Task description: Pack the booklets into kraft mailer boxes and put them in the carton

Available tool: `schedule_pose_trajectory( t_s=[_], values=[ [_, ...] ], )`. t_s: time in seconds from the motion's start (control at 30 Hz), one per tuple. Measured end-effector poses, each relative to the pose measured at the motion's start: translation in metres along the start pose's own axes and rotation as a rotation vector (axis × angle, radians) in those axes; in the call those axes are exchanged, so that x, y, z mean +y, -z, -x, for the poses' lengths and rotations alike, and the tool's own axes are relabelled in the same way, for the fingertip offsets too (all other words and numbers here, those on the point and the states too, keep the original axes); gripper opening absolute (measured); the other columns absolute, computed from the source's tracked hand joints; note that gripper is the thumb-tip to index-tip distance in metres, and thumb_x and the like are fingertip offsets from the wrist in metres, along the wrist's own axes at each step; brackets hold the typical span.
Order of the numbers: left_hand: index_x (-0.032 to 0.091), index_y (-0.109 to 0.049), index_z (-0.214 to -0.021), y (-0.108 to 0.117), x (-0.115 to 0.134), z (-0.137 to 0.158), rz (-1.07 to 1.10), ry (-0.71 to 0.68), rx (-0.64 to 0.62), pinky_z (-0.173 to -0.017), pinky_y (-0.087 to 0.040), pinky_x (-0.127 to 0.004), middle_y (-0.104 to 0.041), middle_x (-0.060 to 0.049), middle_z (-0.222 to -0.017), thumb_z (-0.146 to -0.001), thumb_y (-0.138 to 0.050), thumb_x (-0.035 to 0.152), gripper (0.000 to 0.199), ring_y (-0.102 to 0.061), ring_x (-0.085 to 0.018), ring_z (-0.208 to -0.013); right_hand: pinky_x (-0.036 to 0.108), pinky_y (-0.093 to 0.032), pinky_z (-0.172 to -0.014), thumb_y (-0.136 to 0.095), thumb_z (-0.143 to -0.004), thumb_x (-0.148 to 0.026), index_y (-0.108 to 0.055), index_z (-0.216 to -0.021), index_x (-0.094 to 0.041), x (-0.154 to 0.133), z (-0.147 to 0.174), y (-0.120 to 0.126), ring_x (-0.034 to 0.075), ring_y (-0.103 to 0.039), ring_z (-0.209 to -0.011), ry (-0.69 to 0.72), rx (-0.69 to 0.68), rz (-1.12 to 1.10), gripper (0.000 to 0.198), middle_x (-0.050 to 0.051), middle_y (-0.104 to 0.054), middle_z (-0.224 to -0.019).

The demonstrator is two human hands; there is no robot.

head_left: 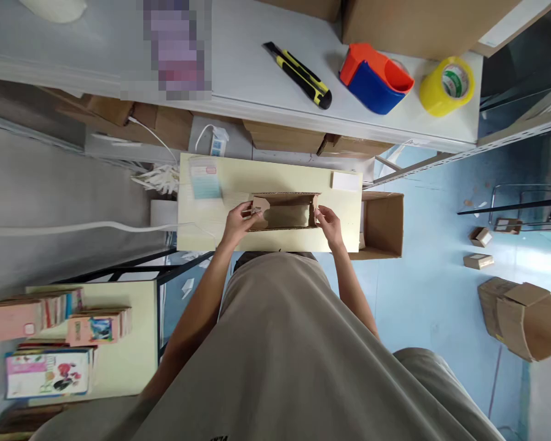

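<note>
A long, narrow cardboard box (284,215) stands on the pale yellow table (239,174) in front of me, its top side open. At the box's left end, my left hand (239,222) pinches a small end flap. My right hand (329,224) has its fingers closed on the flap at the right end. The inside of the box shows between my hands, and I see nothing lying in it. To the left behind the box lies a pale blue printed sheet (205,179). A small white card or pad (346,180) lies at the table's back right.
On the shelf (243,55) above are a utility knife (298,75), an orange and blue tape dispenser (375,78) and a yellow tape roll (446,87). An open carton (382,225) stands right of the table. Stacked books (50,370) are at lower left.
</note>
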State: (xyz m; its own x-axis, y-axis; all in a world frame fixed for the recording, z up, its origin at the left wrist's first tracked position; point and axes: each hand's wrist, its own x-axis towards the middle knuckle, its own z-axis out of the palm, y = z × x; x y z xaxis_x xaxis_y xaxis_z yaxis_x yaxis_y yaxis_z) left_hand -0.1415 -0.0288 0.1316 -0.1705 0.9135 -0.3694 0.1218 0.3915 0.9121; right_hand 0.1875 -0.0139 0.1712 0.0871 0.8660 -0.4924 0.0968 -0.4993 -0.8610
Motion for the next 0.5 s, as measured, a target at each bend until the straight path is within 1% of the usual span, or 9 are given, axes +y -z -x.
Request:
schedule_pose_trajectory(
  t_s=[0.17, 0.27, 0.33, 0.43, 0.5],
  values=[
    [0.018, -0.079, -0.131, -0.004, -0.008, -0.003, -0.074, -0.045, -0.033, -0.109, -0.066, -0.05, -0.085, -0.018, -0.134, -0.077, -0.09, 0.071, 0.076, -0.082, -0.035, -0.119, 0.046, -0.071, -0.092, -0.087, -0.078, -0.086, -0.079, -0.124, -0.022, 0.005, 0.004, 0.0, 0.036, -0.08, -0.119, 0.033, 0.001, 0.095, 0.08, 0.016, -0.083, -0.134],
    [0.018, -0.078, -0.132, -0.008, -0.009, -0.004, -0.078, -0.078, -0.039, -0.108, -0.067, -0.052, -0.085, -0.018, -0.133, -0.078, -0.09, 0.07, 0.076, -0.083, -0.035, -0.115, 0.045, -0.071, -0.09, -0.081, -0.083, -0.088, -0.079, -0.125, -0.023, 0.009, 0.006, -0.002, 0.037, -0.081, -0.122, 0.055, 0.019, 0.156, 0.078, 0.016, -0.084, -0.135],
    [0.018, -0.076, -0.135, -0.009, -0.01, -0.004, -0.053, -0.091, -0.045, -0.108, -0.067, -0.052, -0.084, -0.018, -0.135, -0.081, -0.089, 0.069, 0.075, -0.083, -0.035, -0.117, 0.045, -0.071, -0.091, -0.078, -0.085, -0.09, -0.079, -0.127, -0.023, 0.011, 0.008, -0.001, 0.036, -0.081, -0.122, 0.069, 0.014, 0.174, 0.079, 0.016, -0.083, -0.137],
    [0.019, -0.073, -0.138, -0.003, -0.01, 0.001, -0.025, -0.105, -0.042, -0.109, -0.068, -0.051, -0.08, -0.018, -0.143, -0.088, -0.085, 0.063, 0.068, -0.081, -0.034, -0.126, 0.048, -0.071, -0.097, -0.075, -0.089, -0.089, -0.079, -0.13, -0.022, 0.012, 0.013, 0.01, 0.035, -0.081, -0.121, 0.111, -0.001, 0.183, 0.079, 0.018, -0.082, -0.14],
    [0.02, -0.072, -0.14, 0.007, -0.011, 0.01, -0.042, -0.108, -0.033, -0.108, -0.069, -0.05, -0.077, -0.018, -0.148, -0.094, -0.079, 0.056, 0.059, -0.079, -0.034, -0.13, 0.051, -0.07, -0.104, -0.073, -0.093, -0.085, -0.079, -0.131, -0.023, 0.009, 0.021, 0.023, 0.034, -0.08, -0.124, 0.161, 0.001, 0.191, 0.073, 0.018, -0.081, -0.142]
  ],
)
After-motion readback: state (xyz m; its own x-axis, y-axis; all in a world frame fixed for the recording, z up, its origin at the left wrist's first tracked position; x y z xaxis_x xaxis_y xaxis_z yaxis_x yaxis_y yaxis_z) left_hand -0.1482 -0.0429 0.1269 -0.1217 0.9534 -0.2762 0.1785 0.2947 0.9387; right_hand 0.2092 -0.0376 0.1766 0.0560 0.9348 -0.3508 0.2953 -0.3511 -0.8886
